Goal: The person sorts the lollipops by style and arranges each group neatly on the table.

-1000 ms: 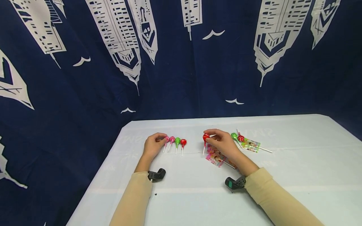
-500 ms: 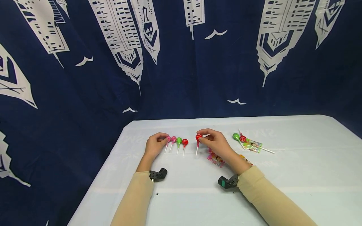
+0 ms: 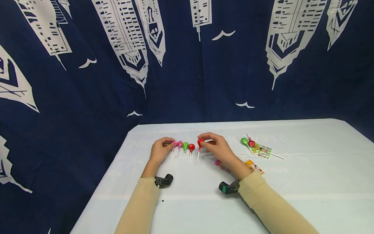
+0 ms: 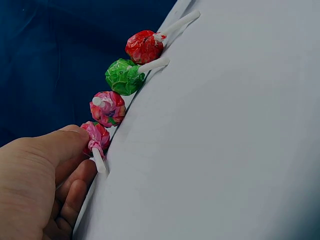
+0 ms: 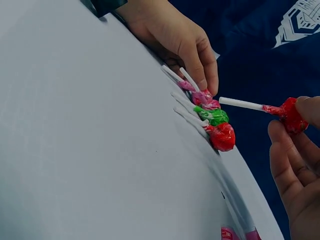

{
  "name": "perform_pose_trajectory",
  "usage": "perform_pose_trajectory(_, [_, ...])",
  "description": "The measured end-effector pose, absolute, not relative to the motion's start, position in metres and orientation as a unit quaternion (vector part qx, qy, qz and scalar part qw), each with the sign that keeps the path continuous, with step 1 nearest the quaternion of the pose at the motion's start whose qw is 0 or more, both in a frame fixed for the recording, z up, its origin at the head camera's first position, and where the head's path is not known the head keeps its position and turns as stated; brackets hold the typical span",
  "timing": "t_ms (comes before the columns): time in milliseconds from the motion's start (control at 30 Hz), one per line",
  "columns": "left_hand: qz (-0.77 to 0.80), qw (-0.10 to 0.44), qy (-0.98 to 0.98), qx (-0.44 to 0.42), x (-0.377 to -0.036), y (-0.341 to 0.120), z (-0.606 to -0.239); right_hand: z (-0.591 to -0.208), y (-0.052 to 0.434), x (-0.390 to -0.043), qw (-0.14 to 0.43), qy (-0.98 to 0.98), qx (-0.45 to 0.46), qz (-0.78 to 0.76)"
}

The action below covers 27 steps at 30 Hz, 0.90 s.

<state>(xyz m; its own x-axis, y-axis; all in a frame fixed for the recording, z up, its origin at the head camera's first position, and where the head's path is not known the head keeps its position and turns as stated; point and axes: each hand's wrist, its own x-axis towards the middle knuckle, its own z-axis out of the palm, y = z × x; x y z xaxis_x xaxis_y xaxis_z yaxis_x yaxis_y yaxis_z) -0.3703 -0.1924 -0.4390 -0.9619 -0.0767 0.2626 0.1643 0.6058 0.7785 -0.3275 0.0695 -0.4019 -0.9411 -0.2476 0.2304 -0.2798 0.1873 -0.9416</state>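
Note:
My left hand [image 3: 159, 152] pinches the head of the leftmost pink lollipop [image 4: 98, 139] between thumb and fingers. Beside it, a second pink lollipop [image 4: 111, 111], a green lollipop [image 4: 123, 77] and a red lollipop [image 4: 144, 47] form a row on the white table, sticks toward the near side. Between thumb and fingertips, my right hand [image 3: 218, 149] holds another red lollipop [image 5: 292, 119] by its wrapped head. Its white stick points down toward the near side in the head view, a small gap right of the row's red one.
Behind the right hand lie a green lollipop [image 3: 244, 141], a red lollipop [image 3: 251, 143] and a flat green wrapper [image 3: 261, 151] with a stick. An orange wrapper [image 3: 255, 167] and a pink wrapper [image 3: 222, 166] are by the right forearm. A dark blue curtain [image 3: 181, 97] hangs behind the table [image 3: 193, 208].
My right hand has carried its red lollipop left, closer to the row, uncovering the orange wrapper. The left hand stays at the leftmost pink lollipop.

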Motion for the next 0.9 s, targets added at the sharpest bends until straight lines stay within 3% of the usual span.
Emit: perform_pose_trajectory(900, [-0.448, 0.128, -0.885, -0.020, -0.373, -0.192, -0.441, -0.415, 0.065, -0.333, 0.032, -0.842, 0.160, 0.515])
